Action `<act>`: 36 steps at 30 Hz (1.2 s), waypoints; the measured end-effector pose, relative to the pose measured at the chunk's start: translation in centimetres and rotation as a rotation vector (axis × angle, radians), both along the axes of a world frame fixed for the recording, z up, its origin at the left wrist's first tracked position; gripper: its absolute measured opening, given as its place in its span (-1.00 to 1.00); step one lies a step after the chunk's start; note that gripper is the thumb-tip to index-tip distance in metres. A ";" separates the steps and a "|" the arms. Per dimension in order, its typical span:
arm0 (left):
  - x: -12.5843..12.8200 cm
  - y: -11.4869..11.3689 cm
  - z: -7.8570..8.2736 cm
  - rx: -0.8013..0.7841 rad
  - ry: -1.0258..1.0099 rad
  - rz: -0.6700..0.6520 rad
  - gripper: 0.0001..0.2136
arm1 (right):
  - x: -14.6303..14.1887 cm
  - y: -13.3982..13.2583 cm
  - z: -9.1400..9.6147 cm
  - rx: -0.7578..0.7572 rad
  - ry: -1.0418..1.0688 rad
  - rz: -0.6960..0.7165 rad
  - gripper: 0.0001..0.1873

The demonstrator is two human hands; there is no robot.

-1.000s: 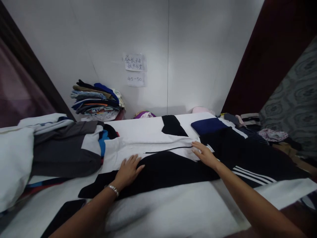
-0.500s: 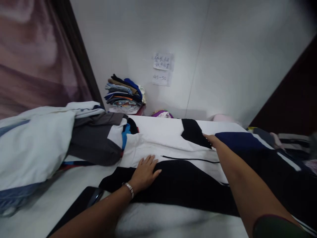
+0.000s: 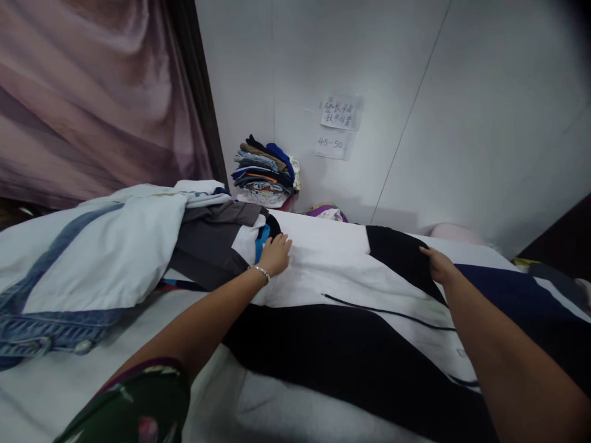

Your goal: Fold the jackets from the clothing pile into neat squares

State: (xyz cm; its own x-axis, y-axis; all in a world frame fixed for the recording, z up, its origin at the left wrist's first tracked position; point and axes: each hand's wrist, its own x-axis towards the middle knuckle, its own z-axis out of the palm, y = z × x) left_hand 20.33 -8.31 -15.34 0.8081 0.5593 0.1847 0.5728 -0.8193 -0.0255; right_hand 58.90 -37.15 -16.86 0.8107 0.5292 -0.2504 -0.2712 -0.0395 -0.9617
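A black-and-white jacket [image 3: 351,289] lies spread flat across the white table [image 3: 138,344]. My left hand [image 3: 275,254] rests on its white left end, fingers curled onto the cloth, beside a grey, white and blue garment [image 3: 217,246]. A bracelet circles that wrist. My right hand [image 3: 436,266] lies on the far edge of the jacket, at its black panel, with fingers bent down over the fabric. Whether either hand pinches the cloth is hidden.
A heap of clothes with a pale denim jacket [image 3: 83,271] covers the table's left side. A stack of folded clothes [image 3: 265,169] stands by the wall under two paper notes [image 3: 339,123]. A mauve curtain [image 3: 92,92] hangs at left. More dark garments [image 3: 545,289] lie at right.
My left hand has moved from the jacket's near black part up to its white left end. My right hand stays at the far edge. The view has swung left.
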 end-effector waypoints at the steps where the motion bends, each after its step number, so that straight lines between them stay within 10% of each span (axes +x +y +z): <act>1: 0.4 0.9 0.1 0.004 0.051 0.019 -0.55 | 0.0 -0.1 0.2 0.035 0.002 -0.007 -0.84; 7: 1.5 2.6 2.1 -0.033 0.160 0.052 -0.69 | -0.5 -0.3 2.0 0.167 -0.016 -0.096 -0.85; 12: -2.7 -1.8 5.0 -0.001 0.152 -0.126 -0.79 | -0.8 -3.7 2.8 0.326 -0.096 -0.135 -0.76; 16: -8.8 -6.8 2.4 -0.016 0.067 -0.426 -0.82 | -2.6 -8.8 0.2 0.303 -0.103 -0.073 -0.68; 22: -11.6 -9.0 -1.3 -0.125 0.097 -0.311 -0.75 | -6.3 -13.6 -3.6 0.023 -0.054 -0.004 -0.76; 32: -11.1 -8.6 -0.4 -0.086 0.139 -0.160 -0.73 | -7.1 -12.4 -0.7 -0.235 0.100 0.113 -0.63; 36: -11.1 -8.5 -0.6 -0.130 0.146 -0.117 -0.71 | -6.7 -10.2 -0.1 -0.233 0.145 0.061 -0.89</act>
State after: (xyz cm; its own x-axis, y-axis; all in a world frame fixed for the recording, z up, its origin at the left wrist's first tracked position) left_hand 9.22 -16.81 -15.98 0.8817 0.4717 -0.0069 0.4718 -0.8817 0.0089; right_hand 52.16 -47.36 -16.96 0.7263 0.4900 -0.4821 -0.3955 -0.2757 -0.8761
